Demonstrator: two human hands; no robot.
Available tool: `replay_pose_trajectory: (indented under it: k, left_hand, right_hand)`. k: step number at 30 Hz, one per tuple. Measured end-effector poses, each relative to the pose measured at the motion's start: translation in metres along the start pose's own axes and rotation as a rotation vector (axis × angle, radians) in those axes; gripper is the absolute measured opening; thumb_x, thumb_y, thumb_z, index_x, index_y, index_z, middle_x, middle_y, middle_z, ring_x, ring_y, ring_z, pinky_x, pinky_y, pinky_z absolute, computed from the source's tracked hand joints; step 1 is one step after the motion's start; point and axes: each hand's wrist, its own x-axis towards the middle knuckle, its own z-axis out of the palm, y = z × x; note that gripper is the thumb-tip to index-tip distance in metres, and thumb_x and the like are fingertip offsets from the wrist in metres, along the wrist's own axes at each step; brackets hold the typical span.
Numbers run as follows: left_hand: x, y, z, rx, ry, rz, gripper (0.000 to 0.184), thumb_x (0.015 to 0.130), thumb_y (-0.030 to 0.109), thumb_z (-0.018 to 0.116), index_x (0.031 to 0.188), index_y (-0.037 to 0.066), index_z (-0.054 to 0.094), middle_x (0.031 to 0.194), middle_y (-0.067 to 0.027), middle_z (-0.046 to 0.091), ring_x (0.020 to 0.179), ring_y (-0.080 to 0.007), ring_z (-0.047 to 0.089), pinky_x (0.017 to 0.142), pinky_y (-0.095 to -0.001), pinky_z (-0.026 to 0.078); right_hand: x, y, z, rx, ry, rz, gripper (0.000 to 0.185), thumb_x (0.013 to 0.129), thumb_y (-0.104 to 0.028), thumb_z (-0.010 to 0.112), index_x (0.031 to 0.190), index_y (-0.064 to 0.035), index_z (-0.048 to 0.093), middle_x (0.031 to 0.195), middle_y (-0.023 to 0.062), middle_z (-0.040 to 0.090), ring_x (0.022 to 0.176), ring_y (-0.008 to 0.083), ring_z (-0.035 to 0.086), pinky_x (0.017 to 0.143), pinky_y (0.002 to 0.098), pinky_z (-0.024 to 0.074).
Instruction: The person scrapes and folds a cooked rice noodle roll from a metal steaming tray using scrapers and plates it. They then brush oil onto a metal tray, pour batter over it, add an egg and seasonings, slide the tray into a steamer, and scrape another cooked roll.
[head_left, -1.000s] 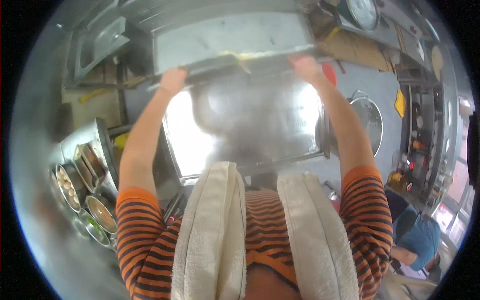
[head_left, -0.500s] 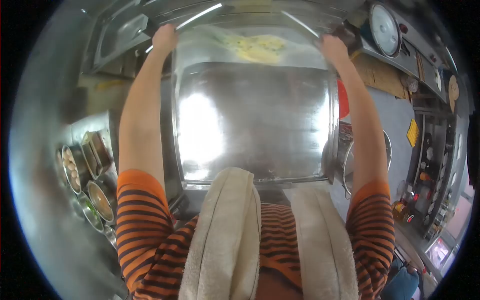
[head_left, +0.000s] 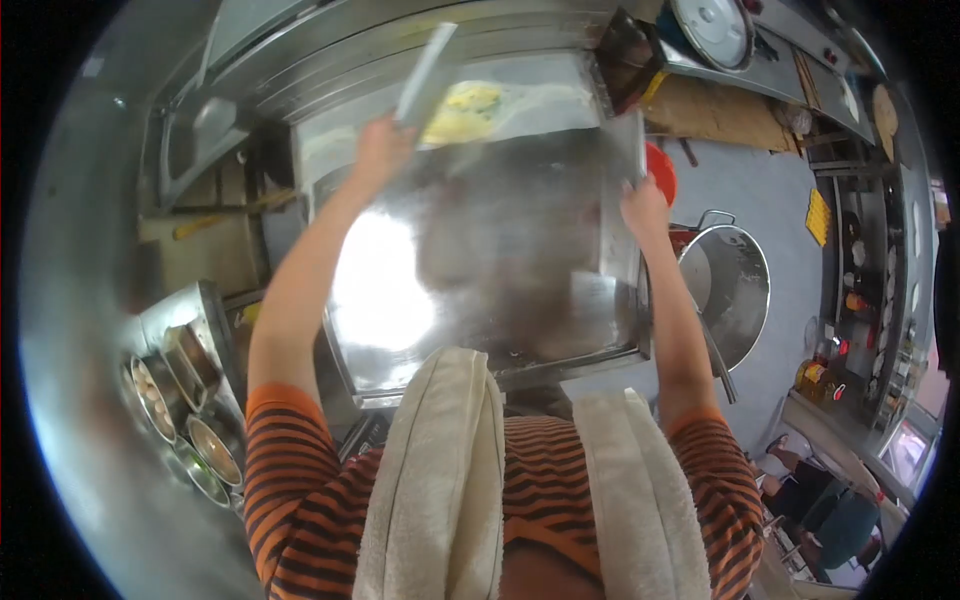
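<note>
My left hand (head_left: 383, 152) is closed around a flat, pale scraper (head_left: 428, 72), raised over the left part of a wide steel tray (head_left: 490, 220). My right hand (head_left: 645, 205) grips a second flat scraper (head_left: 638, 142) at the tray's right edge; motion blurs both tools a little. Along the far side of the tray lies a thin whitish sheet (head_left: 545, 105) of food, with a yellow, egg-like patch (head_left: 467, 112) flecked with green on it. The near part of the tray is bare, shiny metal.
At lower left stand metal containers, one with eggs (head_left: 150, 390). On the right are a large steel pot (head_left: 735, 290), a red round item (head_left: 660, 172) and a lidded pot (head_left: 712, 28). Another person (head_left: 840, 510) is at lower right.
My left hand has moved inward and nearer, swinging its scraper over the tray. My right hand has come down along the right edge. The view has shifted, showing more of the steel pot.
</note>
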Motion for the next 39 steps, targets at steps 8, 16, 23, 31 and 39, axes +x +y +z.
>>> replay_pose_trajectory:
  k: [8, 16, 23, 31, 39]
  left_hand:
    - [0.041, 0.113, 0.122, -0.166, -0.133, -0.144, 0.031, 0.063, 0.007, 0.054, 0.092, -0.005, 0.05, 0.087, -0.0245, 0.056, 0.087, -0.0372, 0.053, 0.075, -0.0412, 0.042]
    - [-0.001, 0.045, 0.075, -0.323, 0.163, -0.169, 0.028, 0.069, 0.01, 0.05, 0.093, -0.006, 0.05, 0.087, -0.0222, 0.057, 0.086, -0.0367, 0.054, 0.076, -0.0399, 0.042]
    - [-0.102, -0.047, -0.004, -0.427, 0.412, -0.569, 0.025, 0.067, 0.002, 0.053, 0.09, -0.006, 0.048, 0.086, -0.0192, 0.057, 0.082, -0.0242, 0.056, 0.072, -0.0324, 0.042]
    - [-0.305, -0.068, -0.049, -0.049, 0.224, -0.804, 0.027, 0.068, 0.002, 0.049, 0.094, -0.004, 0.043, 0.084, -0.0246, 0.056, 0.083, -0.0375, 0.056, 0.07, -0.039, 0.044]
    - [-0.129, -0.131, -0.043, -0.001, 0.272, -0.733, 0.031, 0.063, 0.006, 0.051, 0.09, -0.007, 0.043, 0.088, -0.029, 0.054, 0.086, -0.0426, 0.052, 0.077, -0.0433, 0.042]
  right_hand:
    - [0.121, -0.08, 0.017, 0.167, -0.05, -0.043, 0.033, 0.076, -0.021, 0.05, 0.099, 0.0024, 0.05, 0.095, 0.0249, 0.055, 0.092, 0.0366, 0.053, 0.08, 0.0403, 0.0422]
    - [0.054, -0.169, 0.028, 0.301, -0.114, -0.401, 0.028, 0.071, -0.015, 0.054, 0.092, 0.0033, 0.049, 0.083, 0.0229, 0.058, 0.083, 0.0363, 0.056, 0.073, 0.0424, 0.0451]
    - [-0.008, -0.27, 0.087, 0.147, -0.135, -0.714, 0.025, 0.069, -0.008, 0.051, 0.092, 0.0011, 0.05, 0.074, 0.02, 0.059, 0.074, 0.0342, 0.059, 0.064, 0.0433, 0.0469]
    - [-0.042, -0.244, 0.071, 0.178, -0.195, -0.592, 0.019, 0.076, -0.015, 0.05, 0.086, 0.0004, 0.048, 0.072, 0.0222, 0.058, 0.07, 0.0382, 0.057, 0.063, 0.0457, 0.0453]
    - [-0.065, -0.275, 0.101, 0.255, -0.144, -0.641, 0.018, 0.075, -0.015, 0.053, 0.082, 0.0014, 0.048, 0.069, 0.0227, 0.057, 0.07, 0.0398, 0.056, 0.063, 0.0457, 0.0445]
